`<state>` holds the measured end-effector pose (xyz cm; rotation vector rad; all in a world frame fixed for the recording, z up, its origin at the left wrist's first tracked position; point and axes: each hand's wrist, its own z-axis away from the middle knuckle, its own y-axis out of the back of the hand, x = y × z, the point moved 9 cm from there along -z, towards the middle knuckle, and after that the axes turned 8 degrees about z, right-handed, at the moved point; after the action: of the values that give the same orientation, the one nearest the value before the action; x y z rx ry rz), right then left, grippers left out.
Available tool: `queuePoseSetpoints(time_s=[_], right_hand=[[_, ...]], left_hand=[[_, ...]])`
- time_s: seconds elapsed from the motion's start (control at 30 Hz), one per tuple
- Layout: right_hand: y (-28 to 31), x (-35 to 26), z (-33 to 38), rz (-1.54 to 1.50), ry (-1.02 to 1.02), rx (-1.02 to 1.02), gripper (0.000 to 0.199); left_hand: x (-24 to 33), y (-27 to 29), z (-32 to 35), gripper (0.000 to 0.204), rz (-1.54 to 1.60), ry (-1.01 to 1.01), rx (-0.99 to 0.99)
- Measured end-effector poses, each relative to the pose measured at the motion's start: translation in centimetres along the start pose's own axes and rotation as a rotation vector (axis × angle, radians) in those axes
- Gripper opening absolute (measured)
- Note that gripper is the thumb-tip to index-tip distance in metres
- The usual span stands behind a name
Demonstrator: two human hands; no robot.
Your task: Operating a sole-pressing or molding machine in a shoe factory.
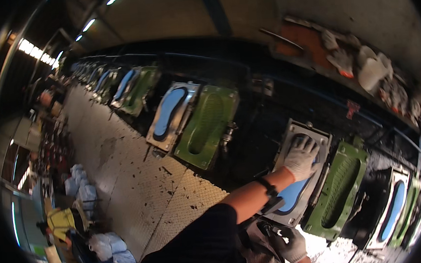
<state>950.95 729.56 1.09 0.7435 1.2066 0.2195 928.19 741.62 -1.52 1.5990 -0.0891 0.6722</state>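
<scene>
A small red tag [352,109] hangs on the dark machine wall. Below it, the gloved left hand [301,158] presses spread fingers on a blue shoe sole [290,193] lying in its grey metal mould [320,137]. The right hand [289,244] grips a dark tool [269,229].

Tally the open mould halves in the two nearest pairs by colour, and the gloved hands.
Blue-lined mould halves: 2, far one and near one under the left hand
Green mould halves: 2
Gloved hands: 2, with the right hand low down
Total: 6
</scene>
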Motion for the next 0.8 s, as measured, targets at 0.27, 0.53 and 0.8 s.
queuePoseSetpoints(time_s=[0.27, 0.53, 0.8], right_hand=[[5.7, 8.4, 1.0, -0.170, -0.171, 0.026, 0.020], [4.4, 8.6, 0.0, -0.281, -0.282, 0.023, 0.020], [2.0, 4.9, 1.3, -0.098, -0.392, 0.111, 0.022]], left_hand=[[0.5, 1.6, -1.4, 0.060, -0.114, 0.091, -0.038], [-0.8, 1.8, -1.2, 0.058, -0.046, 0.033, 0.043], [-0.9, 3.9, 0.8, 0.067, 0.110, -0.073, 0.094]])
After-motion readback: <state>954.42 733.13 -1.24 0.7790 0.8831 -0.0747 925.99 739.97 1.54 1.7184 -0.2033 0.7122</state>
